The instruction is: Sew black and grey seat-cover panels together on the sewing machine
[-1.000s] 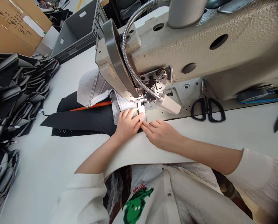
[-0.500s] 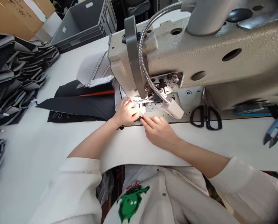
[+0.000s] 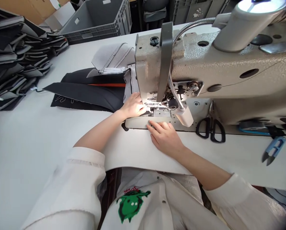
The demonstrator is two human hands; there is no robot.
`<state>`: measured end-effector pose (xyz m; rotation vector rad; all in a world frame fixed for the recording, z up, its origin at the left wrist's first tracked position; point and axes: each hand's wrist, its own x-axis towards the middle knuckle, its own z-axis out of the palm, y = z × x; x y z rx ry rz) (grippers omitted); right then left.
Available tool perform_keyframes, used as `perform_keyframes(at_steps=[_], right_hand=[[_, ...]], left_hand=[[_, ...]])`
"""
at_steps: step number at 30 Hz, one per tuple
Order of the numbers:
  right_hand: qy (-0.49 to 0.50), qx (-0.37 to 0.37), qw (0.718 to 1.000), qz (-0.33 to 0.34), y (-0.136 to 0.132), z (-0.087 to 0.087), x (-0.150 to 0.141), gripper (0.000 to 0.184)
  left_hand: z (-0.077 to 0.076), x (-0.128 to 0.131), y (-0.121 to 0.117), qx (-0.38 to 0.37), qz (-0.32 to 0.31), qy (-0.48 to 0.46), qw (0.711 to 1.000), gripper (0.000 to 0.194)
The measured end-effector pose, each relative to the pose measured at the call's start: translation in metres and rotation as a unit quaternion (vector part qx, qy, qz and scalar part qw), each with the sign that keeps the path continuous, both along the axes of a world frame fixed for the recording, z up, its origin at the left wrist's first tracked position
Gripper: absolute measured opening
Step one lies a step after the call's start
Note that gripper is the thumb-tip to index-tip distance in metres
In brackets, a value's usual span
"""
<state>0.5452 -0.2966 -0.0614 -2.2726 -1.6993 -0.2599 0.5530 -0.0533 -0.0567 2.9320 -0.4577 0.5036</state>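
Observation:
My left hand (image 3: pixel 133 106) is closed on the near edge of a dark fabric piece (image 3: pixel 104 95), just left of the presser foot (image 3: pixel 151 110). Part of its fingers is hidden by the sewing machine head (image 3: pixel 146 68). The fabric is black with an orange strip and a grey mesh part (image 3: pixel 115 59), which is folded up behind the machine head. On the front edge of the metal bed, my right hand (image 3: pixel 165 137) lies with fingers stretched out and nothing in it, apart from the fabric.
Black-handled scissors (image 3: pixel 211 124) lie on the bed to the right, and blue thread snips (image 3: pixel 274 150) farther right. A tall stack of dark pieces (image 3: pixel 15 57) stands at the left. Behind is a grey crate (image 3: pixel 97 32). A small lamp (image 3: pixel 185 116) hangs near the needle.
The fabric has drawn away from my right fingertips, which now rest on the bed. My left hand stays beside the presser foot. The whole view has shifted a little.

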Motion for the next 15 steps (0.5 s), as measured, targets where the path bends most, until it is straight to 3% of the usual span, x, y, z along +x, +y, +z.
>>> perform_keyframes(at_steps=[4, 8, 12, 15], right_hand=[[0.008, -0.01, 1.0, 0.002, -0.001, 0.002, 0.0, 0.034], [0.006, -0.013, 1.0, -0.002, -0.001, 0.001, 0.002, 0.035], [-0.013, 0.009, 1.0, 0.016, -0.002, 0.0, 0.007, 0.034], [-0.027, 0.05, 0.997, 0.048, -0.003, -0.002, 0.012, 0.033]], left_hand=[[-0.001, -0.007, -0.005, 0.015, 0.024, 0.013, 1.0, 0.025], [-0.002, -0.038, -0.001, -0.004, 0.033, 0.001, 0.999, 0.029], [-0.001, -0.084, 0.033, 0.011, 0.052, -0.002, 0.999, 0.054], [0.009, -0.107, 0.072, 0.055, 0.134, 0.036, 0.989, 0.074]])
